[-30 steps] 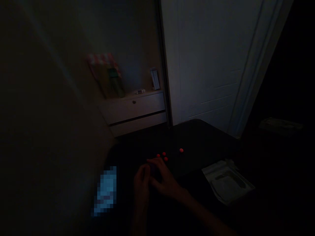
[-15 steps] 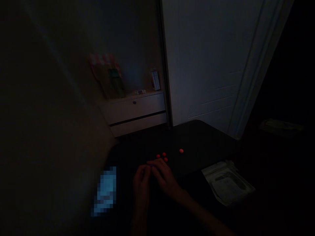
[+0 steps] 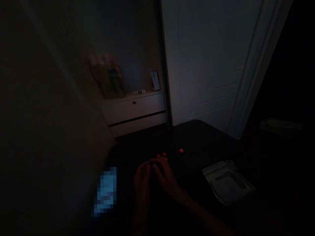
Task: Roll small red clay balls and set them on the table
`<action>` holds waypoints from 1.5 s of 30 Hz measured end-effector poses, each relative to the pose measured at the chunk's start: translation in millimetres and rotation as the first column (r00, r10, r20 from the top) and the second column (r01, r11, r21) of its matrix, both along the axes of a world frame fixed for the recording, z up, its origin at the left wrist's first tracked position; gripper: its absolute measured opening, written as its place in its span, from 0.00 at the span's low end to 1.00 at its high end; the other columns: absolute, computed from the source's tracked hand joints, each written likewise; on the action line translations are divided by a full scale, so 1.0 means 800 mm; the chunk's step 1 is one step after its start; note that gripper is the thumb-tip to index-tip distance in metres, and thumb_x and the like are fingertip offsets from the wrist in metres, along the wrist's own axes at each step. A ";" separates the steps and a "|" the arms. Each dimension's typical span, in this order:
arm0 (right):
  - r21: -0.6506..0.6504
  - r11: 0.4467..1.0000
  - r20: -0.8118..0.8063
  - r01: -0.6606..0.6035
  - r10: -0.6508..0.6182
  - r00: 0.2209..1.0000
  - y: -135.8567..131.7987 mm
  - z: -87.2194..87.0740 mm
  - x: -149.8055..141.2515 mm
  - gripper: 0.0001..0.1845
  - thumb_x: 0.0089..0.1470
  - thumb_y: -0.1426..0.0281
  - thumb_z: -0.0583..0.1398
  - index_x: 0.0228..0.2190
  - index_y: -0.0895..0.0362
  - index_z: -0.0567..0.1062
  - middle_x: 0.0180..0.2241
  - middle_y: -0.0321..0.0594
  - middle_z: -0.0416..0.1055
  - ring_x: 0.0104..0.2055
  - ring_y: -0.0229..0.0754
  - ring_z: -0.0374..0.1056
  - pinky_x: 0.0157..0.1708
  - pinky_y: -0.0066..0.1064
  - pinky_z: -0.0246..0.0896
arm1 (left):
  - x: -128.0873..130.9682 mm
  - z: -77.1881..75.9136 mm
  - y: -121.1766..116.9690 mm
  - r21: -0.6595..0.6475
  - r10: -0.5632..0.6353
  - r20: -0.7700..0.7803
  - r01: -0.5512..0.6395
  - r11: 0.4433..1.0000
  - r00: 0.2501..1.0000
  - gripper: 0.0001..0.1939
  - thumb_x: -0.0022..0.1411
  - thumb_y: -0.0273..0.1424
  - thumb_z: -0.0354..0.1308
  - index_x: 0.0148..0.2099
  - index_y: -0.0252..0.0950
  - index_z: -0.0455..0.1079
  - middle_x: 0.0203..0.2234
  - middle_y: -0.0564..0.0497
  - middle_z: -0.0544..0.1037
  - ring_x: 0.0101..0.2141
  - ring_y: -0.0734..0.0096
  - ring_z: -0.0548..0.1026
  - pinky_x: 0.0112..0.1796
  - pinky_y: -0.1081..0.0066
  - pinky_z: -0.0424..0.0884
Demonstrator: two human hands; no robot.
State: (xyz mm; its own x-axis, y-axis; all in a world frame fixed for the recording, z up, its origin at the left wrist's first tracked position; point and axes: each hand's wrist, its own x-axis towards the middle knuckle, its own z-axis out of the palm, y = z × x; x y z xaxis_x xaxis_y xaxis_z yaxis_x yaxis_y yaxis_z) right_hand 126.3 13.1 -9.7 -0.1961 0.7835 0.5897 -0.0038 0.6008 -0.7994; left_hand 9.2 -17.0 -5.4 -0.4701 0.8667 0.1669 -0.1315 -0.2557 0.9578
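Observation:
In the dim head view my left hand and my right hand meet over the near part of a dark table. Fingers of both are bent around a small dark, purplish thing; most of it is covered, and its kind cannot be made out. Just beyond my right fingertips lie three small red, round pieces: one on the left, one at the back, and one partly hidden by my fingers. A fourth, lighter red round piece rests apart from them, farther right.
A pale, flat plastic packet lies at the table's right side. On the left glows a blurred-out bright patch. Behind the table stand a drawer unit, with a bottle and a small box on top, and a white door.
Both hands have shifted slightly, and the fingers have drawn up around the purplish thing, with the right fingers now covering more of the nearest red piece. The red pieces stay where they were.

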 end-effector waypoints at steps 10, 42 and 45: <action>0.020 1.000 0.027 0.016 -0.016 0.999 -0.001 -0.002 0.000 0.17 0.68 0.67 0.58 0.57 0.50 0.72 0.54 0.44 0.74 0.58 0.49 0.69 0.61 0.46 0.62 | -0.004 -0.009 0.004 -0.028 0.041 -0.005 -0.041 0.999 0.999 0.27 0.52 0.50 0.73 0.46 0.35 0.79 0.42 0.44 0.83 0.45 0.58 0.80 0.47 0.65 0.74; -0.019 0.999 -0.015 -0.042 0.042 0.999 -0.002 0.002 0.003 0.17 0.66 0.67 0.62 0.55 0.51 0.75 0.50 0.43 0.78 0.52 0.46 0.73 0.55 0.38 0.66 | -0.004 -0.012 0.009 0.004 0.148 -0.007 -0.148 0.989 0.989 0.27 0.54 0.50 0.71 0.48 0.36 0.78 0.44 0.44 0.83 0.46 0.57 0.80 0.48 0.60 0.75; 0.022 0.997 0.026 -0.073 0.073 0.997 -0.002 0.002 0.004 0.18 0.67 0.68 0.61 0.56 0.50 0.75 0.53 0.42 0.77 0.54 0.46 0.72 0.57 0.39 0.64 | -0.005 -0.013 0.008 0.007 0.151 0.000 -0.151 0.989 0.989 0.25 0.57 0.49 0.70 0.48 0.36 0.77 0.45 0.45 0.82 0.47 0.59 0.80 0.49 0.61 0.74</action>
State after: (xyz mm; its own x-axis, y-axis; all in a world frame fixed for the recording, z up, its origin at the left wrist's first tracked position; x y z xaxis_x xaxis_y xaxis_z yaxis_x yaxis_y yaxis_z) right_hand 129.9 11.8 -8.5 -0.2676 0.7529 0.6013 -0.0282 0.6176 -0.7860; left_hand 5.1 -10.3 -15.9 -0.5951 0.7849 0.1728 -0.0901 -0.2788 0.9561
